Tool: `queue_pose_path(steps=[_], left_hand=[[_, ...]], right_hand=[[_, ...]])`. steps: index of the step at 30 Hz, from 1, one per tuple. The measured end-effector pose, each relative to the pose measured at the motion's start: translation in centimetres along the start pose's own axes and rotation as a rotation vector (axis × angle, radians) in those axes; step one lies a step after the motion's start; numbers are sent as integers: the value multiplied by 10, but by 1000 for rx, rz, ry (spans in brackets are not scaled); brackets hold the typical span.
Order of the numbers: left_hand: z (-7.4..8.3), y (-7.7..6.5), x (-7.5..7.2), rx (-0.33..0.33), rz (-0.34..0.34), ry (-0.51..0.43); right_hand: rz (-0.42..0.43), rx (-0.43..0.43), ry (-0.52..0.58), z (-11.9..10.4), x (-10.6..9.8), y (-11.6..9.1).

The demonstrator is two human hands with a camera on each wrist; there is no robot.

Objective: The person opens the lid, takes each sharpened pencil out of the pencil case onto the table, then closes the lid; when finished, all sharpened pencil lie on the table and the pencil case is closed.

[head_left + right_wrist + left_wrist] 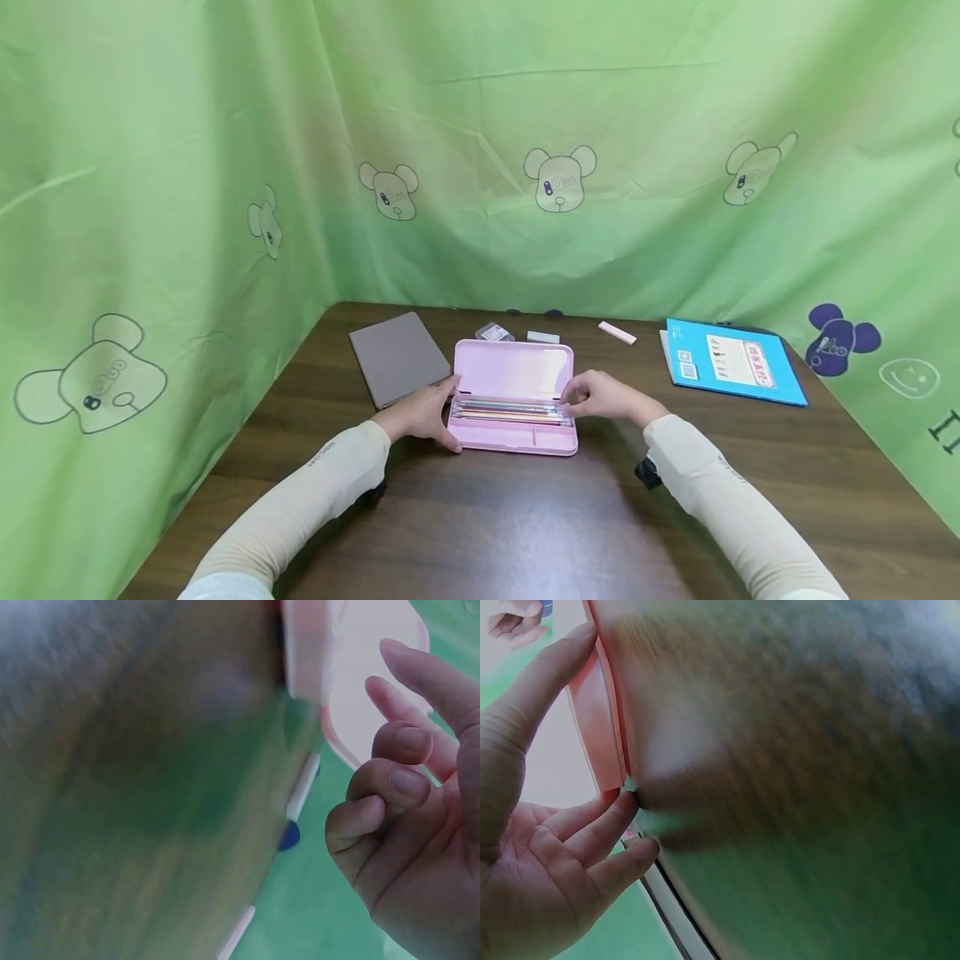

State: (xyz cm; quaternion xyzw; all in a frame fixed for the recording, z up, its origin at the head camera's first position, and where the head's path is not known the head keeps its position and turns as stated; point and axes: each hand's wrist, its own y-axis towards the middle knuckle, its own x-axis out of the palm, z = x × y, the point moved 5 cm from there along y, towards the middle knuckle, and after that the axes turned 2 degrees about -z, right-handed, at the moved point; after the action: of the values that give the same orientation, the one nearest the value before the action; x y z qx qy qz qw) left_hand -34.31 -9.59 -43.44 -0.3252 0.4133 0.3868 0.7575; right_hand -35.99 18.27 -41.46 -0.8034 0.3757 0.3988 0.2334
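A pink pencil case (517, 437) lies open on the brown table (525, 517), its lid (513, 368) standing up at the back. Several coloured pencils (506, 411) lie in a row inside. My left hand (438, 412) brackets the case's left end, with the straight thumb (547, 679) along the back edge and the fingertips (626, 806) touching the front corner. My right hand (585, 398) hovers at the right end, fingertips at the pencils' ends. In the right wrist view two fingers (409, 675) point toward the lid (352, 690) and two are curled, holding nothing that shows.
A grey notebook (396, 358) lies left of the case. Behind it sit a small clear box (494, 332), a white eraser (543, 337) and a pale pink stick (617, 332). A blue booklet (731, 360) lies at the right. Green curtain (150, 208) closes the table in.
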Motion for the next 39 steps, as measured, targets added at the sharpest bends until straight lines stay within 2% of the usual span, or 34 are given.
queue_pose_path(steps=[8,23,33,36,39], left_hand=[[2,0,2,-9,-15,-2],[2,2,-2,-37,-28,-5],[3,0,-3,-2,-8,20],[3,0,-3,-6,-6,15],[4,0,-3,-8,-3,18]], right_hand=[[-63,15,-82,-2,18,5],[-49,-72,-265,-18,16,5],[12,-173,-550,-25,24,0],[24,-170,-607,-26,24,2],[30,-151,-619,-24,23,3]])
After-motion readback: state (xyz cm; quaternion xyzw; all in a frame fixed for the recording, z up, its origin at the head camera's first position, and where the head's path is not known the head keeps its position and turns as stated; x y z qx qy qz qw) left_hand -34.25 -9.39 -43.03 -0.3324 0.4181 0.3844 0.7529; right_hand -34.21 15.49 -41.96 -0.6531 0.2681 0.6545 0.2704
